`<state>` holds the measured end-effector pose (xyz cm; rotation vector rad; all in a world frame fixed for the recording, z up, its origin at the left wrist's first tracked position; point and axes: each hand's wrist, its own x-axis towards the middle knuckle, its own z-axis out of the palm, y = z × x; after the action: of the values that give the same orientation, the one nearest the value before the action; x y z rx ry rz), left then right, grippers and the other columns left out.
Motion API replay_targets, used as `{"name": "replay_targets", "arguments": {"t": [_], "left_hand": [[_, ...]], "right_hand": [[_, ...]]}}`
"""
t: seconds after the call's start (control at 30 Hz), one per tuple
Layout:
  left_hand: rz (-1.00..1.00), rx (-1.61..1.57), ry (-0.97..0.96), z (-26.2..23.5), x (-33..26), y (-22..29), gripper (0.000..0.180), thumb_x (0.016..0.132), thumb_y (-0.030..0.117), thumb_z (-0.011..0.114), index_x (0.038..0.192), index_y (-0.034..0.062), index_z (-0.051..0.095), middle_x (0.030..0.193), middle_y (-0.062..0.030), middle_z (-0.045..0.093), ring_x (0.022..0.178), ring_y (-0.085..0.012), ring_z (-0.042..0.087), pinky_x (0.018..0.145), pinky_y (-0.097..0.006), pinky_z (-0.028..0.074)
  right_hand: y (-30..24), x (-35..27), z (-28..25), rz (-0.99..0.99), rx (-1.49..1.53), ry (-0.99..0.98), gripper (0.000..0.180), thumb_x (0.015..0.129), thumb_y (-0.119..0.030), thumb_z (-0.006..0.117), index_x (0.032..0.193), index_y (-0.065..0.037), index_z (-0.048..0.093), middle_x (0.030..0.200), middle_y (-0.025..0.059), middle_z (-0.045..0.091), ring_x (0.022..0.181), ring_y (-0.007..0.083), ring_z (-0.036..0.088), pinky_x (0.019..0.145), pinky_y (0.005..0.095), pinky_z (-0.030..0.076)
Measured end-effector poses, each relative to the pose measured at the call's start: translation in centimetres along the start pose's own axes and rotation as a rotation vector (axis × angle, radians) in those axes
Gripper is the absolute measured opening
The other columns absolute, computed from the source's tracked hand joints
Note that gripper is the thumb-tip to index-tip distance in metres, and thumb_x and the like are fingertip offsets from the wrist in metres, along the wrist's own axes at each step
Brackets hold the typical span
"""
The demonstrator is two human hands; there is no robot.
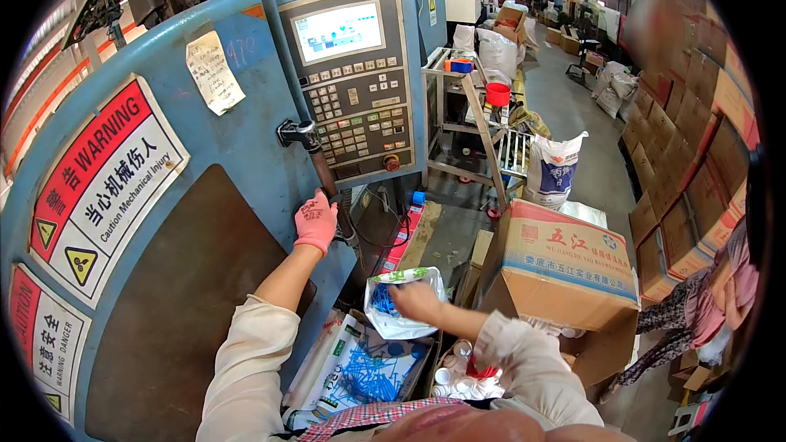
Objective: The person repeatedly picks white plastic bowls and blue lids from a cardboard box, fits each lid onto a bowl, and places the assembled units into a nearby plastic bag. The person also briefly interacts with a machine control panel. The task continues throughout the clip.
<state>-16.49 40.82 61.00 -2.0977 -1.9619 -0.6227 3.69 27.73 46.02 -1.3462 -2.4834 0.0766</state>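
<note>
My left hand [317, 221], in a pink glove, grips the dark lever handle [321, 168] on the sliding door of the blue machine [237, 155]. The handle runs down from a metal bracket beside the grey control panel [356, 86]. My right hand [415, 299], bare, holds the rim of a white plastic bag [393, 307] with blue plastic pieces inside it. The bag hangs low between the machine and a cardboard box [565, 266].
A sack of blue plastic parts [360, 372] lies below the bag. A metal frame rack [471, 127] stands right of the panel, with a white sack [553, 168] beside it. Stacked cartons [696, 139] line the right wall. Another person [704, 311] stands at the far right.
</note>
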Motion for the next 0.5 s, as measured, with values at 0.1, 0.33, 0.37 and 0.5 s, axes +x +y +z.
{"name": "replay_targets", "arguments": {"t": [0.1,0.33,0.37,0.5], "left_hand": [[0.000,0.008,0.012,0.4,0.0,-0.1,0.039,0.087,0.030,0.059,0.112,0.0011,0.053,0.088,-0.0169,0.067,0.083,-0.0325,0.066,0.073,-0.041,0.051],[0.025,0.008,0.014,0.1,0.7,0.9,0.033,0.088,0.031,0.058,0.102,0.0019,0.052,0.085,-0.0170,0.066,0.084,-0.0323,0.065,0.074,-0.041,0.051],[0.063,0.029,0.032,0.3,0.6,0.4,0.031,0.087,0.032,0.057,0.096,0.0028,0.051,0.084,-0.0167,0.065,0.082,-0.0329,0.064,0.073,-0.042,0.051],[0.094,-0.074,0.073,1.9,0.4,-1.5,0.025,0.084,0.029,0.058,0.087,0.0045,0.052,0.079,-0.0158,0.063,0.081,-0.0336,0.062,0.074,-0.043,0.049]], "right_hand": [[-0.6,-9.4,7.4,0.072,0.101,-0.492,0.024,0.084,-0.023,0.055,0.101,-0.007,0.062,0.078,0.0163,0.066,0.073,0.0354,0.065,0.061,0.0474,0.052],[-4.4,-24.1,11.9,0.376,0.323,-0.996,0.032,0.080,-0.020,0.058,0.109,-0.007,0.064,0.105,0.0165,0.066,0.098,0.0329,0.065,0.078,0.0457,0.052],[-4.6,-25.7,13.6,0.373,0.390,-0.948,0.034,0.080,-0.019,0.059,0.112,-0.009,0.064,0.106,0.0149,0.067,0.098,0.0332,0.065,0.078,0.0465,0.051],[-5.3,-29.6,16.4,0.521,0.438,-0.935,0.035,0.079,-0.021,0.059,0.112,-0.012,0.065,0.104,0.0148,0.067,0.098,0.0337,0.064,0.078,0.0461,0.051]]}}
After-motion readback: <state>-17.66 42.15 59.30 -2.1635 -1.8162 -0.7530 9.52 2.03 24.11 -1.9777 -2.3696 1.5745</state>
